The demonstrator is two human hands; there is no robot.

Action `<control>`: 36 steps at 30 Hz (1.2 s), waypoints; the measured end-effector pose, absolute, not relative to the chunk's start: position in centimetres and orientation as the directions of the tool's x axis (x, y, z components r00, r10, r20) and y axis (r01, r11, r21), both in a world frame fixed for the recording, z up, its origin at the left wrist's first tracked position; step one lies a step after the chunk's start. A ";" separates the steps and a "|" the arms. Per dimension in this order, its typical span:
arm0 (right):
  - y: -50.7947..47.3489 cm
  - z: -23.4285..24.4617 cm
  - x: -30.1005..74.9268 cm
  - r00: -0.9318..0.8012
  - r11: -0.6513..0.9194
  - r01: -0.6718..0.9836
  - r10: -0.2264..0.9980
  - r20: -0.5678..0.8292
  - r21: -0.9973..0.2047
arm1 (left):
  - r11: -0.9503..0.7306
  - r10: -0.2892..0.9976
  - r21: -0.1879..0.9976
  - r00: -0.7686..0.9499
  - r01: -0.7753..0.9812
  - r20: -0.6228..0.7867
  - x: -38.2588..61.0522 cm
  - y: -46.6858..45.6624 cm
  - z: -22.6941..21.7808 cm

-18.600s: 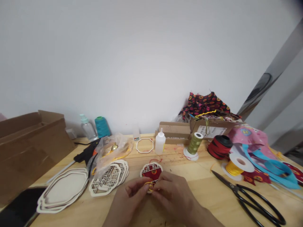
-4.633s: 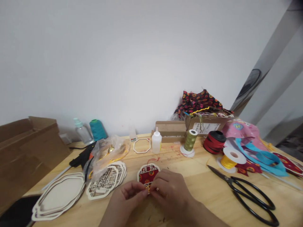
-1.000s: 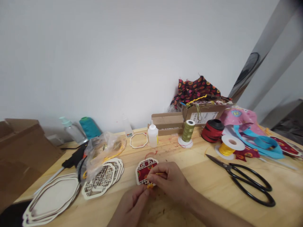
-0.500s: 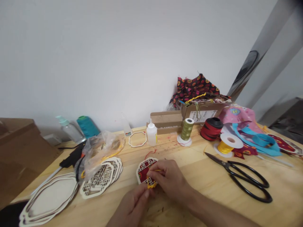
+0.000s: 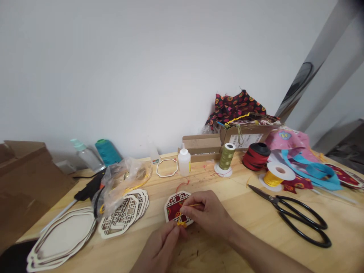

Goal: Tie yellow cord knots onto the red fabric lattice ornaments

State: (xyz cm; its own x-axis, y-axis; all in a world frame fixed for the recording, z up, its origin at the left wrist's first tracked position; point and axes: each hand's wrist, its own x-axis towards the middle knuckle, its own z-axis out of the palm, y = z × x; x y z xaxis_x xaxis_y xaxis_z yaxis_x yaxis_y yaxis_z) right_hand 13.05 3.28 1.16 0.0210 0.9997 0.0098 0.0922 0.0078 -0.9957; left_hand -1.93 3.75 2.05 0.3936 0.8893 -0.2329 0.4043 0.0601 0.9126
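A small wooden lattice frame backed with red patterned fabric (image 5: 173, 211) lies on the table, a thin red string at its top. At its lower edge, my left hand (image 5: 160, 242) pinches a yellow cord (image 5: 182, 224) that is looped into a small knot. My right hand (image 5: 209, 213) is closed over the frame's right side, with thumb and forefinger gripping a strand of the same cord. A length of that strand sticks out over the right fingers. The fingers partly hide the knot and the frame's lower right.
Black-handled scissors (image 5: 295, 216) lie on the right near a yellow cord spool (image 5: 273, 178). Behind the hands stand a glue bottle (image 5: 184, 162) and a green thread cone (image 5: 227, 156). Lattice pieces (image 5: 119, 216) and wooden plates (image 5: 64, 237) are stacked left, beside a cardboard box (image 5: 25, 189).
The camera view has shifted slightly, so everything sits a little further right. Both hands keep their grip on the yellow cord, and the right fingers have shifted slightly away from the knot.
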 end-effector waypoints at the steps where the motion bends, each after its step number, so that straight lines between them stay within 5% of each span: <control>1: 3.2 1.2 13.1 0.013 0.016 0.107 1.000 0.018 -0.994 | 0.047 0.871 0.904 0.426 0.424 -0.245 -1.9 3.8 2.0; 9: 3.2 1.2 13.1 0.026 0.065 0.137 0.997 0.069 -0.988 | -0.063 0.787 0.852 0.550 0.520 -0.278 -1.6 3.8 2.0; 19: 3.5 1.4 13.0 0.111 -0.124 -0.048 0.985 -0.129 -0.991 | -0.077 0.790 0.844 0.548 0.531 -0.274 -1.7 3.8 1.6; 28: 3.8 1.4 14.6 -0.101 -0.243 -0.069 0.967 -0.236 -0.967 | 0.087 0.890 0.873 0.356 0.481 -0.285 -2.5 3.9 1.2; 36: 3.2 1.5 14.6 -0.264 -0.196 0.025 0.945 -0.196 -0.980 | 0.009 0.780 0.902 0.561 0.431 -0.276 -1.6 4.1 1.4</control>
State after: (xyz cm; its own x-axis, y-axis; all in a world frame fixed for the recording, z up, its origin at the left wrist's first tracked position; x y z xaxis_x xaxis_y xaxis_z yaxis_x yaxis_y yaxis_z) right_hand 14.55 3.18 1.50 -0.2636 0.9445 -0.1959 0.0250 -0.1963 -0.9802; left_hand -1.55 4.15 1.37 0.5613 0.7802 -0.2760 0.4313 0.0088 0.9022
